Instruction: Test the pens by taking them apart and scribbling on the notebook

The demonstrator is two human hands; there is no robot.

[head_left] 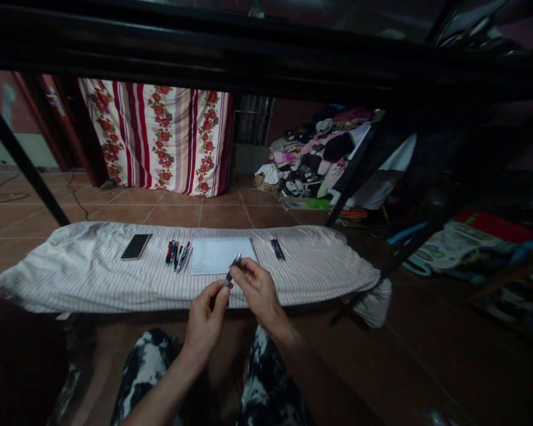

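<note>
A dark pen (233, 269) with a silvery tip is held between my two hands, its tip pointing up and away. My left hand (206, 313) pinches the lower end with thumb and fingers. Higher up, my right hand (258, 291) grips the barrel near the tip. Just beyond them lies a spiral notebook (213, 251) with a pale blank-looking page. Several pens (176, 254) lie in a group to its left. On its right is a smaller group of dark pens (278, 249).
A phone (136, 246) lies at the left on the striped cloth (115, 284) covering the low table. Dark metal bars (266, 59) cross overhead, with slanted posts at both sides. Farther back are a floral curtain (162, 139) and a heap of clothes (315, 154) on the tiled floor.
</note>
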